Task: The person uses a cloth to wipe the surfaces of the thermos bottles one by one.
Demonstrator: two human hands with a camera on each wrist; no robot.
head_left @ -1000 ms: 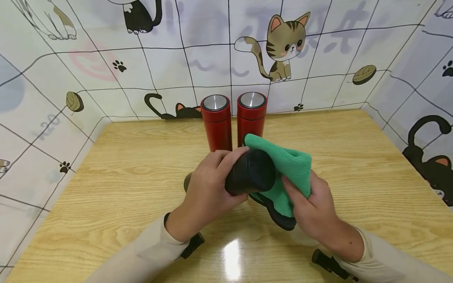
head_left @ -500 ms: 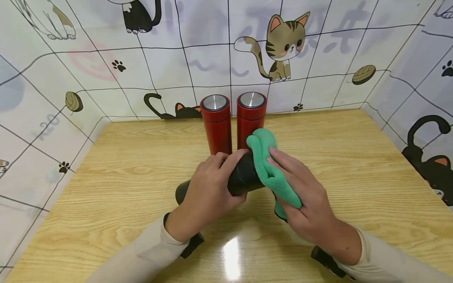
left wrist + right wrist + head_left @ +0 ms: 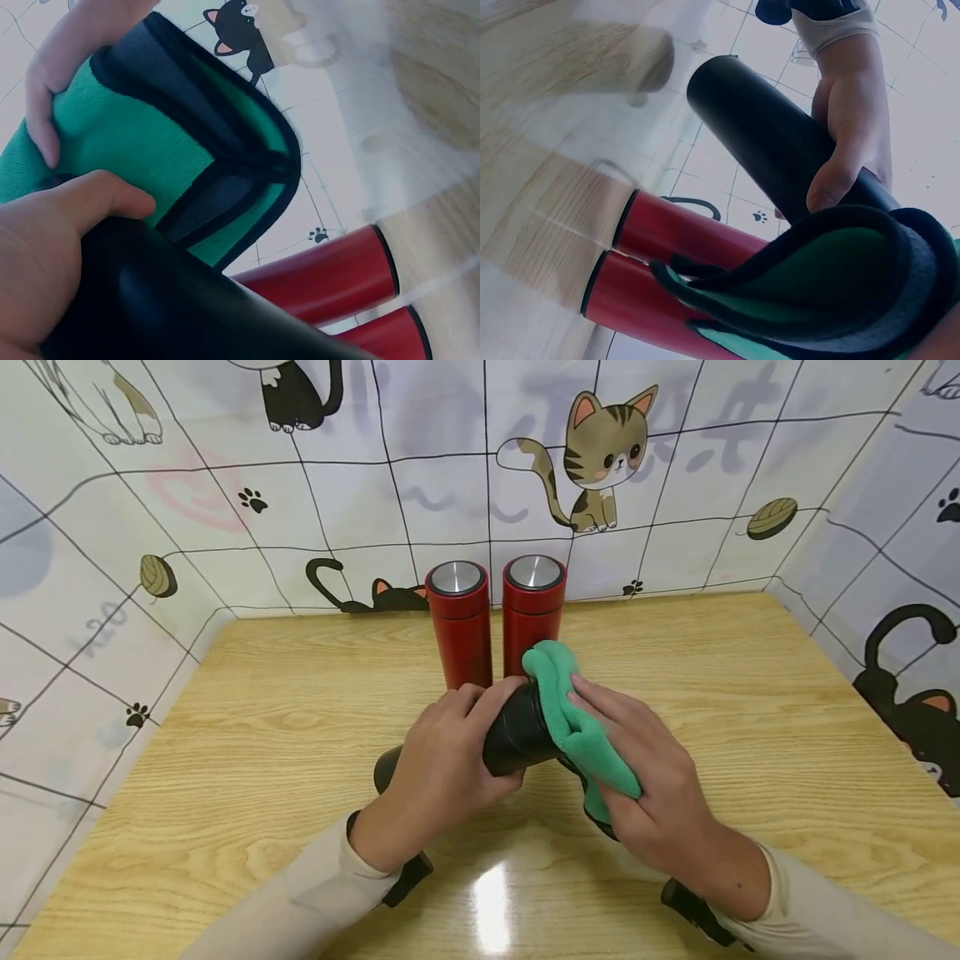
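Note:
My left hand [image 3: 442, 756] grips a black thermos bottle [image 3: 517, 731] around its body. The bottle is tilted above the table, its far end pointing up and right in the head view. My right hand [image 3: 652, 777] holds a folded green cloth [image 3: 566, 702] with dark edging and presses it over that end, so the end face is hidden. In the right wrist view the thermos bottle [image 3: 757, 135] shows its other end bare, and the cloth [image 3: 832, 277] hangs in loose folds. The left wrist view shows the cloth's [image 3: 127, 135] green face and dark lining.
Two red thermos bottles [image 3: 459, 627] [image 3: 534, 606] with silver-topped lids stand upright side by side behind my hands. They stand on a wood-grain table [image 3: 300, 710]. A wall covering with cartoon cats [image 3: 420, 502] borders the table at the back and sides.
My right hand has moved left with the cloth, which now covers the black bottle's end that was bare one second ago. The bottle has turned slightly. In the last half second little has moved.

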